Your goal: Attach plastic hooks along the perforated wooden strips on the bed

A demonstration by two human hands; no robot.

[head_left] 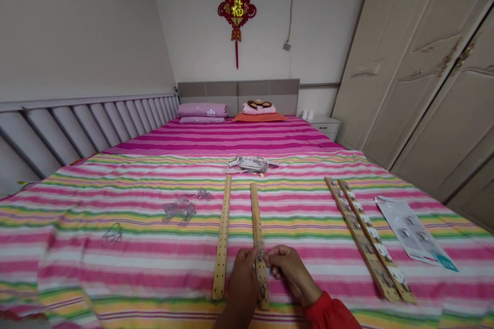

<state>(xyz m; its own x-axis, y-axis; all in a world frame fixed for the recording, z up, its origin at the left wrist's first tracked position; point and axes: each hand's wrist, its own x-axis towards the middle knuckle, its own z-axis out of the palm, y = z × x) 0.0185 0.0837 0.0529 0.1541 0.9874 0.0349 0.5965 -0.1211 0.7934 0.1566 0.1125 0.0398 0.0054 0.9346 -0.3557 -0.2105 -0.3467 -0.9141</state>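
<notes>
My left hand (243,280) is closed at the left side of a narrow wooden strip (256,216) with rows of small holes, lying lengthwise on the bed. From the other side my right hand (287,267), in a red sleeve, has its fingertips pinched at the strip's edge. Between the two hands a small shiny metal piece (260,256) sits on the strip; its exact kind is too small to tell. Another small shiny piece (263,289) is on the strip nearer to me. Just left lies a second perforated wooden strip (222,241) with no pieces on it.
To the right are two strips, one bearing shiny pieces (357,226) and one bearing white round pieces (373,232). Beyond them lies a clear package (415,234). Small clear bags (180,211) and a thin loop (112,235) lie left; a plastic packet (250,165) lies ahead.
</notes>
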